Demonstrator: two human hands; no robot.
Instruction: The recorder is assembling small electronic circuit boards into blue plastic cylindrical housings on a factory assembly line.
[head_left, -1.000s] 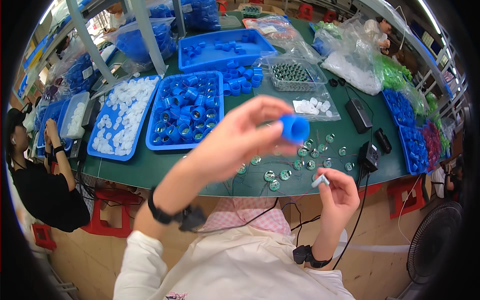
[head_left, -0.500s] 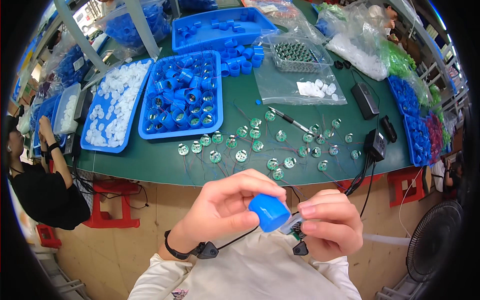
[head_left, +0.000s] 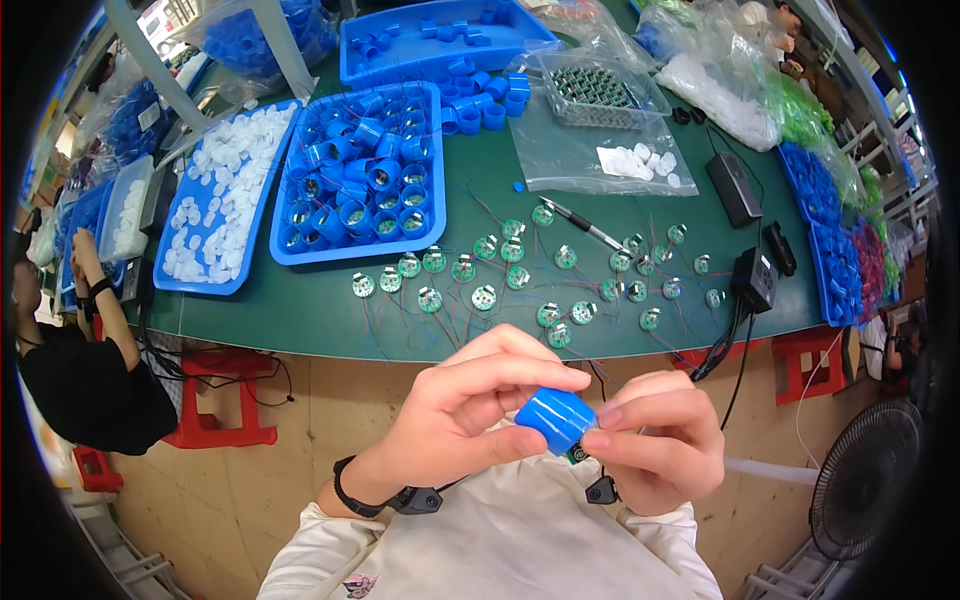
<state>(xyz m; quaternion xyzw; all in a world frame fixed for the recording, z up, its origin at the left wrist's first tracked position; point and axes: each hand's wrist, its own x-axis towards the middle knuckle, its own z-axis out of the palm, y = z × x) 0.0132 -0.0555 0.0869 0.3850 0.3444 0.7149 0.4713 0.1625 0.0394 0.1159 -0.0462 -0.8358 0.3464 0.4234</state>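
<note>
Above my lap, just off the table's near edge, my left hand point(head_left: 445, 415) grips a blue plastic cup point(head_left: 556, 420) between thumb and fingers. The cup lies tilted, its mouth toward the right. At that mouth my right hand point(head_left: 665, 430) is closed in a pinch, its fingertips touching the rim. A bit of green circuit board point(head_left: 577, 454) shows just below the cup by the right fingertips; the rest of it is hidden. Several round green circuit boards point(head_left: 484, 297) with thin wires lie spread on the green table point(head_left: 330, 325) beyond my hands.
A blue tray point(head_left: 437, 215) holds many blue cups with boards inside. Left of it, another tray point(head_left: 200, 287) carries white discs. A pen point(head_left: 580, 222), a clear box of boards point(head_left: 600, 120) and black adapters point(head_left: 733, 190) lie farther right. A co-worker point(head_left: 90, 370) sits at left; a fan point(head_left: 865, 480) stands at right.
My right hand has brought the circuit board and a translucent piece against the cup's mouth. The cup, in my left hand, has shifted slightly right and turned.
</note>
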